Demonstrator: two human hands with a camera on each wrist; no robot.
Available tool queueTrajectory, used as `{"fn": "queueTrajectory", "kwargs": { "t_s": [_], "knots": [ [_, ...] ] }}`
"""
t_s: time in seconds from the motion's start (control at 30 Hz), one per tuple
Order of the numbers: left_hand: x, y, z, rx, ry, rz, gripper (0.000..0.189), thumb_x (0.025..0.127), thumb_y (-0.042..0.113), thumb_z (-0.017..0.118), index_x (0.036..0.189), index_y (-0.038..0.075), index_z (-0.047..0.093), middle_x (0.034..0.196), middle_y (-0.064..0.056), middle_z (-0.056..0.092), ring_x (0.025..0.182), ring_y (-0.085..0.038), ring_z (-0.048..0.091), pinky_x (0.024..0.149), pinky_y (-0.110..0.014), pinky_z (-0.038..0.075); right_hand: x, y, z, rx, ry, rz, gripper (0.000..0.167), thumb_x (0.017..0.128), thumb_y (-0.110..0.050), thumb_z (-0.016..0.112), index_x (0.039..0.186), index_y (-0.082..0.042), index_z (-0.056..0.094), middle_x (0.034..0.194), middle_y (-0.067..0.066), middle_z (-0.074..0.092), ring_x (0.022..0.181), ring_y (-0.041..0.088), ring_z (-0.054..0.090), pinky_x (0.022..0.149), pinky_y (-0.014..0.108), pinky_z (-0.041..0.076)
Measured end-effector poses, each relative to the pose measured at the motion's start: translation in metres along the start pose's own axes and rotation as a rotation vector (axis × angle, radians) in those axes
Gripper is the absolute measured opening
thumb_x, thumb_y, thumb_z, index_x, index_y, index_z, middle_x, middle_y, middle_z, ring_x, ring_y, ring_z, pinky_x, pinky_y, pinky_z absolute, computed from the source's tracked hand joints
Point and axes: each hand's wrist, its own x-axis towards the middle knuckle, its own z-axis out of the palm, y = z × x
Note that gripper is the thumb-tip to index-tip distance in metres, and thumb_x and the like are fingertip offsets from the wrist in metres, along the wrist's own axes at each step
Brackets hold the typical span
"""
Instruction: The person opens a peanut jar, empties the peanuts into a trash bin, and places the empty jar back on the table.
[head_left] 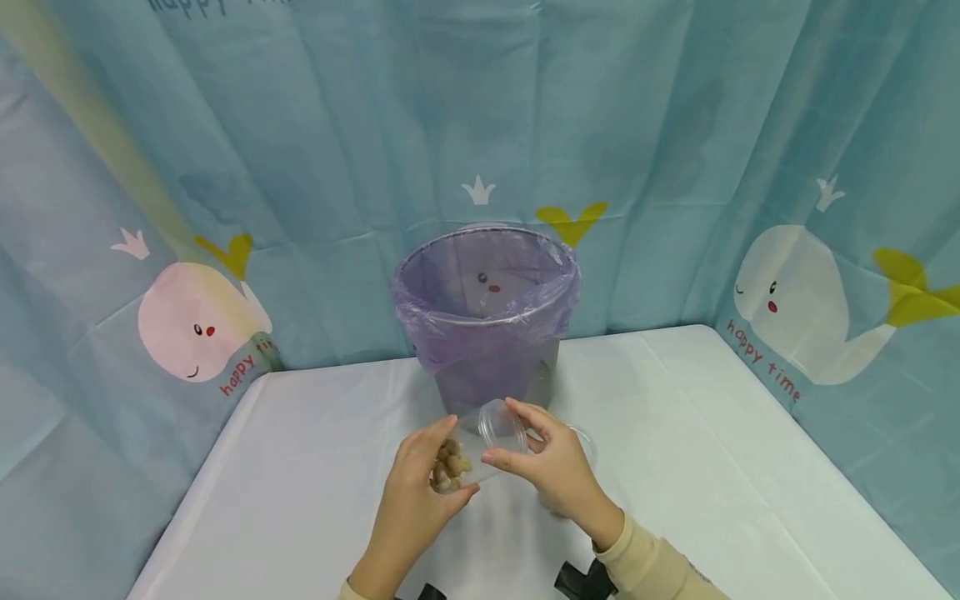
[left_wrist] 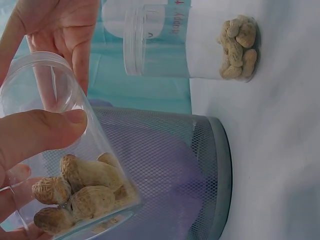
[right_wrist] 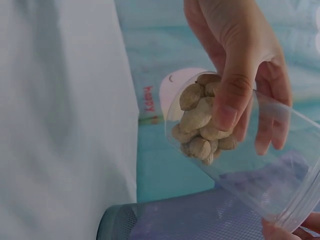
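My left hand (head_left: 411,487) grips a clear plastic jar (head_left: 474,454) around its lower part, thumb and fingers on opposite sides. Brown unshelled peanuts (head_left: 450,467) lie gathered at the jar's bottom. The jar is tilted, its rim towards the right. At that rim end, my right hand (head_left: 564,473) pinches the jar between thumb and fingers. Whether a lid sits on it, I cannot tell. A second clear jar (left_wrist: 167,45), also with peanuts at its bottom, stands on the table in the left wrist view. In the head view my right hand mostly hides it.
Just beyond my hands stands a mesh bin (head_left: 543,379) lined with a thin purple bag (head_left: 427,325). White cloth covers the table (head_left: 315,483). A blue whale-print curtain (head_left: 337,167) hangs behind and along both sides. Black pieces (head_left: 588,579) show by my wrists.
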Motion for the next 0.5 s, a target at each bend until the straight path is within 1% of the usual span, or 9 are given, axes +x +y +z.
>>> {"fn": "queueTrajectory", "kwargs": {
  "t_s": [0.1,0.23,0.3,0.43,0.5],
  "knots": [
    [-0.0005,0.0010,-0.0003,0.003,-0.003,-0.006,0.102,0.041,0.004,0.100,0.134,0.005,0.056,0.120,-0.008,0.065,0.112,-0.027,0.060,0.088,-0.042,0.062,0.0000,0.0015,-0.0014,-0.002,-0.014,-0.005,0.077,0.076,-0.024,0.087,0.142,-0.003,0.053,0.148,0.012,0.052,0.138,0.031,0.050,0.107,0.037,0.051],
    [-0.0012,0.0017,-0.0001,0.020,-0.005,-0.015,0.102,0.041,0.007,0.100,0.133,0.006,0.057,0.119,-0.007,0.065,0.112,-0.028,0.061,0.089,-0.043,0.061,0.0007,0.0031,-0.0035,0.002,-0.040,-0.020,0.077,0.077,-0.025,0.086,0.143,-0.004,0.052,0.148,0.011,0.052,0.139,0.031,0.048,0.109,0.038,0.049],
    [-0.0015,0.0019,-0.0002,0.028,-0.005,-0.021,0.103,0.041,0.008,0.100,0.134,0.007,0.057,0.121,-0.006,0.066,0.113,-0.028,0.061,0.089,-0.043,0.061,0.0012,0.0036,-0.0045,0.008,-0.053,-0.025,0.077,0.078,-0.025,0.086,0.144,-0.005,0.051,0.148,0.011,0.051,0.140,0.031,0.047,0.110,0.039,0.048],
    [-0.0016,0.0013,-0.0001,0.028,0.002,-0.027,0.103,0.040,0.009,0.101,0.134,0.009,0.058,0.126,-0.006,0.065,0.114,-0.027,0.061,0.089,-0.042,0.061,0.0015,0.0045,-0.0056,0.009,-0.065,-0.038,0.078,0.078,-0.025,0.086,0.144,-0.005,0.051,0.148,0.011,0.051,0.140,0.030,0.047,0.110,0.038,0.048],
    [-0.0015,0.0009,-0.0004,0.028,0.011,-0.025,0.103,0.039,0.009,0.101,0.133,0.009,0.059,0.125,-0.005,0.066,0.113,-0.026,0.061,0.089,-0.041,0.061,0.0013,0.0045,-0.0059,0.003,-0.067,-0.054,0.078,0.078,-0.025,0.086,0.144,-0.006,0.051,0.148,0.010,0.051,0.140,0.031,0.046,0.109,0.039,0.048]
  ]
}}
